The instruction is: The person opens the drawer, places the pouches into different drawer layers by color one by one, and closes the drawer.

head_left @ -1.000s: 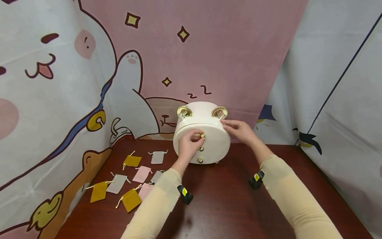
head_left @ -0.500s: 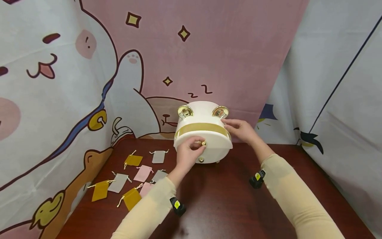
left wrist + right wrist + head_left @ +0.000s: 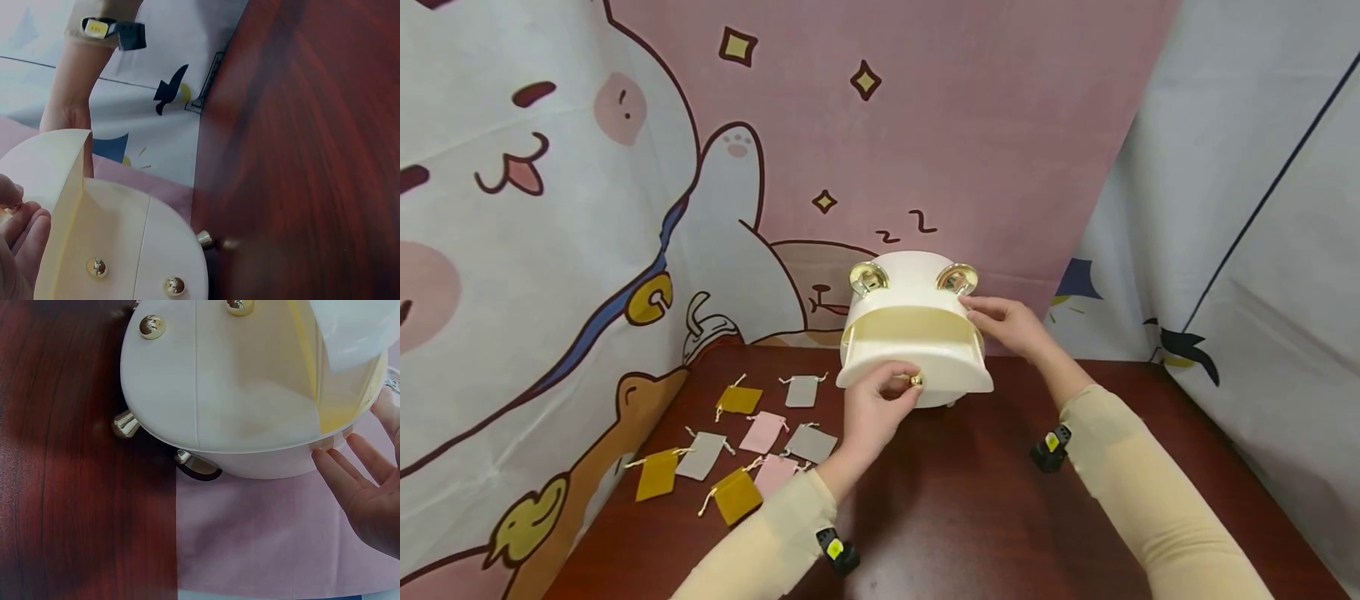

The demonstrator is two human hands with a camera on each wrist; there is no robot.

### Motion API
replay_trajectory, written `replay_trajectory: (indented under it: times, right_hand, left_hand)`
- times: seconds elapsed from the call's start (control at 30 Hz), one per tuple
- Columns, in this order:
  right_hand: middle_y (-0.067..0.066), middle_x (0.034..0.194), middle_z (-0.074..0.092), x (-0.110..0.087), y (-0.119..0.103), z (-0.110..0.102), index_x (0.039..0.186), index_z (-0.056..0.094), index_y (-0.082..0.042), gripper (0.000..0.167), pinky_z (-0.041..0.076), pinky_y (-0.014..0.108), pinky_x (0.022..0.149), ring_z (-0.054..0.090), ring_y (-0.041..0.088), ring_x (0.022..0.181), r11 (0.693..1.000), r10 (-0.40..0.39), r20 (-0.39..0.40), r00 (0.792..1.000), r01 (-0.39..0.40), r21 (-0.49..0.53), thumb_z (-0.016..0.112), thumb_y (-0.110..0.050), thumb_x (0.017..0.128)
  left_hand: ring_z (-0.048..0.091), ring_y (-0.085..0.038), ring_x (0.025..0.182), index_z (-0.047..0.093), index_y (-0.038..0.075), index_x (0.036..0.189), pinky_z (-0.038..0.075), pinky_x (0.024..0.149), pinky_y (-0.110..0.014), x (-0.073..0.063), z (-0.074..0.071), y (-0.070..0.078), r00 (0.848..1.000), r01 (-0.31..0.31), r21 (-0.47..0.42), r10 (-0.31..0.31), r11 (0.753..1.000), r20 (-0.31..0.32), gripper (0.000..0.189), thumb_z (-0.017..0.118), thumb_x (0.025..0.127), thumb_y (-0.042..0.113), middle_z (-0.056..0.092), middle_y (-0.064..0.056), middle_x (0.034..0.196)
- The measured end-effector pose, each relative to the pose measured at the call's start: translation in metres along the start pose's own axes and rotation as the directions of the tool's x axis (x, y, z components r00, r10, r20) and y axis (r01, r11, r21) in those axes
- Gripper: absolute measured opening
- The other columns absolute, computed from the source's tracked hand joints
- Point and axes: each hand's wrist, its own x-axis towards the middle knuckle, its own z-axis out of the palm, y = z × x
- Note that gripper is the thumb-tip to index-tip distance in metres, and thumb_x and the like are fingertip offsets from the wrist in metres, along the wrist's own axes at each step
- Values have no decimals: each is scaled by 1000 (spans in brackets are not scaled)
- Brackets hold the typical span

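Note:
A white, alarm-clock-shaped drawer box (image 3: pixel 913 268) with two gold bells on top stands at the back of the table. Its top drawer (image 3: pixel 951 377) is pulled out toward me, and the part of the inside that shows is pale and bare. My left hand (image 3: pixel 874 410) pinches the drawer's round gold knob (image 3: pixel 916 380) between thumb and fingers. With fairly straight fingers, my right hand (image 3: pixel 1009 323) touches the box's right side below the bell; the right wrist view shows the fingertips against the side wall. Two lower gold knobs (image 3: pixel 97 267) show in the left wrist view.
Several small drawstring pouches lie at the table's left: mustard ones (image 3: pixel 658 475), grey ones (image 3: pixel 703 455) and pink ones (image 3: pixel 764 432). A cartoon-printed cloth (image 3: pixel 1000 150) hangs behind and beside the dark red table (image 3: pixel 970 508). Short gold feet (image 3: pixel 125 425) carry the box.
My left hand has drawn the top drawer out from closed, moving toward me and slightly down with the knob. The right hand has stayed at the box's side.

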Motion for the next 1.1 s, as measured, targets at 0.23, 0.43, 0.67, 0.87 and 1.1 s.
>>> replay_trajectory:
  times: [0.23, 0.43, 0.67, 0.87, 1.1]
  right_hand:
    - [14, 144, 52, 1, 3, 1, 141, 57, -17, 47, 46, 52, 99, 50, 35, 129, 1000, 11, 1, 1000, -11, 18, 62, -35, 99]
    - [15, 142, 53, 0, 2, 2, 140, 58, -14, 46, 46, 52, 99, 51, 35, 128, 1000, 4, -18, 1000, -4, 24, 63, -33, 98]
    - [15, 143, 52, 0, 2, 2, 140, 58, -13, 46, 46, 52, 100, 52, 35, 127, 1000, -2, -14, 1000, 2, 17, 62, -33, 99]
    - [15, 145, 51, 0, 2, 1, 140, 58, -14, 47, 45, 53, 100, 50, 37, 129, 1000, -6, -14, 1000, 6, 13, 62, -34, 99]
    - [12, 146, 50, 0, 3, 1, 142, 57, -18, 48, 46, 52, 99, 51, 35, 128, 1000, 18, -10, 1000, -18, -11, 62, -38, 98]
  left_hand:
    - [70, -26, 76, 75, 2, 97, 56, 69, -31, -12, 0, 6, 1000, 16, -5, -16, 1000, -1, 19, 78, 80, -5, 73, -9, 83]
    - [70, -30, 76, 73, -2, 97, 57, 69, -31, -21, -1, 7, 1000, -12, -12, 12, 1000, 3, 19, 77, 80, -8, 73, -14, 82]
    - [70, -16, 78, 76, 10, 98, 57, 70, -25, -29, -4, 2, 999, -43, -20, 43, 999, 12, 20, 78, 82, 0, 74, -3, 86]
    - [70, -12, 79, 76, 12, 99, 57, 69, -26, -32, -5, 0, 997, -69, -16, 70, 997, 20, 20, 78, 82, 1, 74, 0, 88]
    - [70, -15, 82, 76, 12, 102, 57, 71, -26, -34, -7, -2, 996, -85, -30, 86, 996, 32, 21, 78, 84, 1, 74, -1, 91]
